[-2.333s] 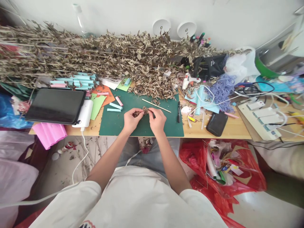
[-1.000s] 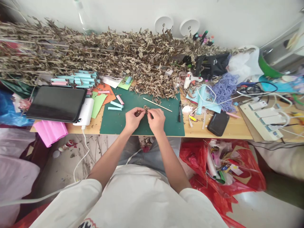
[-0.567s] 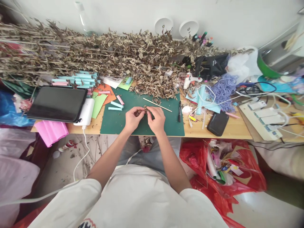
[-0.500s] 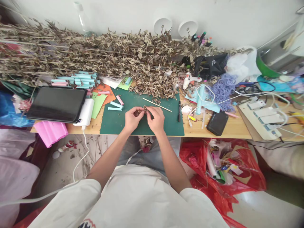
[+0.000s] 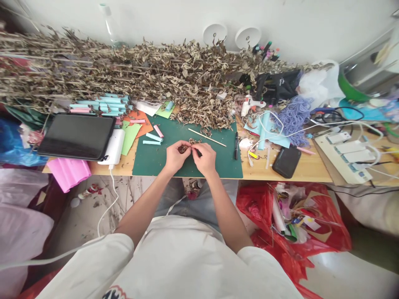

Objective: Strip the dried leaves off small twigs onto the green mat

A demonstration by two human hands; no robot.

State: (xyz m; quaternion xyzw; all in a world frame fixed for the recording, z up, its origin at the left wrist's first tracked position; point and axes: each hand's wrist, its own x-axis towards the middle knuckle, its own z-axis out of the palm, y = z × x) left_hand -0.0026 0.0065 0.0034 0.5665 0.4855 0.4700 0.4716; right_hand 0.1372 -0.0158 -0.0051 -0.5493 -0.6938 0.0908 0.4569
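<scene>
Both hands, left hand (image 5: 174, 157) and right hand (image 5: 205, 158), pinch one dried leaf cluster (image 5: 186, 146) over green mat (image 5: 156, 160); huge dried branch pile (image 5: 124, 74) behind mat looks unworked.

Your left hand (image 5: 174, 157) and right hand (image 5: 205, 158) meet over the middle of the green rectangular cutting mat (image 5: 152, 160), pinching a small brown clump of dried leaves (image 5: 186, 146) between them. Behind the clump lies a thin wooden stick (image 5: 207, 137), with the long heap of dried leafy branches (image 5: 124, 74) behind that. A black flat tablet (image 5: 76, 136) sits left of the mat, a black pen (image 5: 236, 145) at its right edge.
</scene>
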